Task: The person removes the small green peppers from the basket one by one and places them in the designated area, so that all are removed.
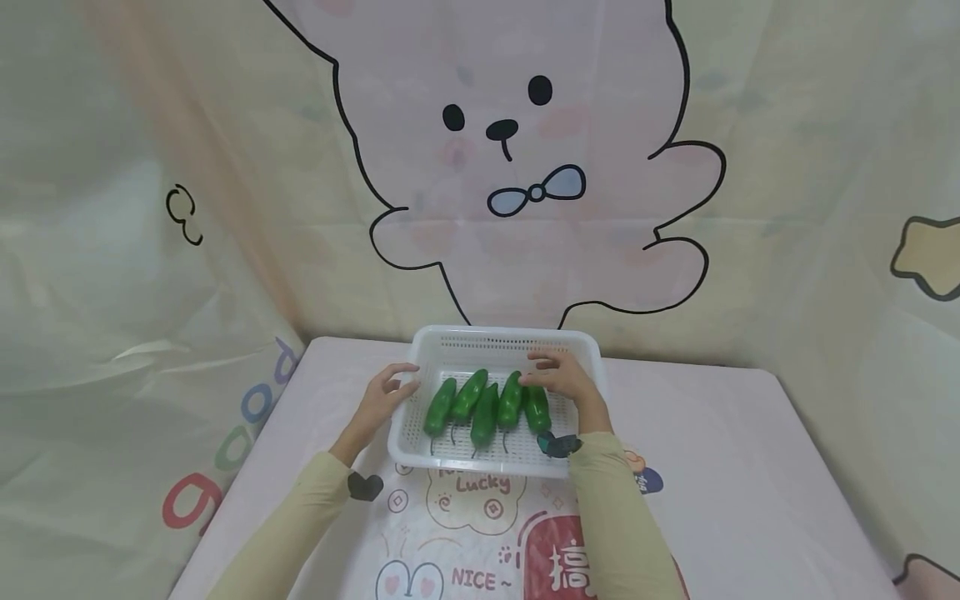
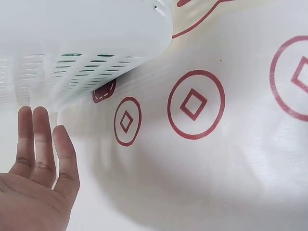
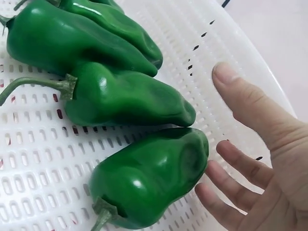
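Peppers, long axes roughly fore-and-aft, stems nearest, tips away, left hand and right hand uncurled

In the head view, the right hand covers the tip of the pepper beneath its fingers; below them, the sleeve hides part of a red print. In the left wrist view, the basket above the fingers of the left hand runs off two edges, its contents reduced to green slivers. In the right wrist view, the pepper nearest the fingertips loses its stem end at the edge; contact is unclear.
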Demonstrator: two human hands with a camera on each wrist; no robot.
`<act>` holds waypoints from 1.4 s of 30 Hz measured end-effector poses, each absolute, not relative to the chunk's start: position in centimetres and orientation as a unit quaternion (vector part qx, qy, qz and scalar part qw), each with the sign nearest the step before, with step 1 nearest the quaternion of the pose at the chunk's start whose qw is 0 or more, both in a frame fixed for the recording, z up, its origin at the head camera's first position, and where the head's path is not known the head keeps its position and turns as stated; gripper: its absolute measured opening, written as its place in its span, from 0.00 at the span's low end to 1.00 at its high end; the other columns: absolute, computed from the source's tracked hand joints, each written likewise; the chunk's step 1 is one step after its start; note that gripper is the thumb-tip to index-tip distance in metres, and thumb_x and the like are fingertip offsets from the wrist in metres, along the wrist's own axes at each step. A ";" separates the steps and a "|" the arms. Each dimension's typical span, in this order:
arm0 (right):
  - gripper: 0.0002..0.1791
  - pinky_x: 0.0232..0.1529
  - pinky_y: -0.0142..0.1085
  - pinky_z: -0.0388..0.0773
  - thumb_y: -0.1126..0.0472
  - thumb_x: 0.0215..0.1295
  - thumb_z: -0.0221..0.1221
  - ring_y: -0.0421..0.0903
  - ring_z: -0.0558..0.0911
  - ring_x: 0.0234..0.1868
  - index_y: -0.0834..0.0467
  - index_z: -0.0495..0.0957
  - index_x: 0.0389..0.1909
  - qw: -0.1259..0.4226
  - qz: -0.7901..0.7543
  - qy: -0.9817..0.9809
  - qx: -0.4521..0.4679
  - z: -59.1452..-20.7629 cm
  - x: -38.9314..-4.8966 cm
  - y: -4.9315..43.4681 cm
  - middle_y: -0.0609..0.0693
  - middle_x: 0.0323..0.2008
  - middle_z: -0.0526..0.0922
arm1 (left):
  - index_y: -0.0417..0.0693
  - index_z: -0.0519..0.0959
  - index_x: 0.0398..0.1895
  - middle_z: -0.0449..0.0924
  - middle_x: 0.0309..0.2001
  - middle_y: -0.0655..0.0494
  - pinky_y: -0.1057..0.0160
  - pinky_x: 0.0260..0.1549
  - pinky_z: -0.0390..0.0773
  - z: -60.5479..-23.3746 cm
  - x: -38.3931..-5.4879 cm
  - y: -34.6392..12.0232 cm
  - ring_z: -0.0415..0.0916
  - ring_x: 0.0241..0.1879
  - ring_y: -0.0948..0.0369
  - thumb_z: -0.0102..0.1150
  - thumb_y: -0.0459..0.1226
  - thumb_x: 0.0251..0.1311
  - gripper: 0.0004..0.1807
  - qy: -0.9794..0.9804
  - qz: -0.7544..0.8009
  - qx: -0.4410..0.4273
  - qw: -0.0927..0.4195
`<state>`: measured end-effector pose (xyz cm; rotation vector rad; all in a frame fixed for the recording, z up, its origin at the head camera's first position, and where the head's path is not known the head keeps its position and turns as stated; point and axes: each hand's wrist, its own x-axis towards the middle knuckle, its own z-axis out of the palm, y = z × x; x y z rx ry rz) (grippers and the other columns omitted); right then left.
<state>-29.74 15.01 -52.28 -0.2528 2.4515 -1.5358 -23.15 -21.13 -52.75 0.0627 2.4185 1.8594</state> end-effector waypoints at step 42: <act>0.33 0.51 0.51 0.83 0.66 0.60 0.73 0.63 0.79 0.58 0.65 0.74 0.66 0.141 -0.559 0.816 -0.032 -52.9 -29.5 14.6 0.69 0.60 0.76 | 0.44 0.71 0.67 0.74 0.59 0.33 0.47 0.40 0.86 -53.7 -23.4 -21.2 0.78 0.52 0.36 0.60 0.41 0.73 0.23 0.781 0.623 0.020 0.035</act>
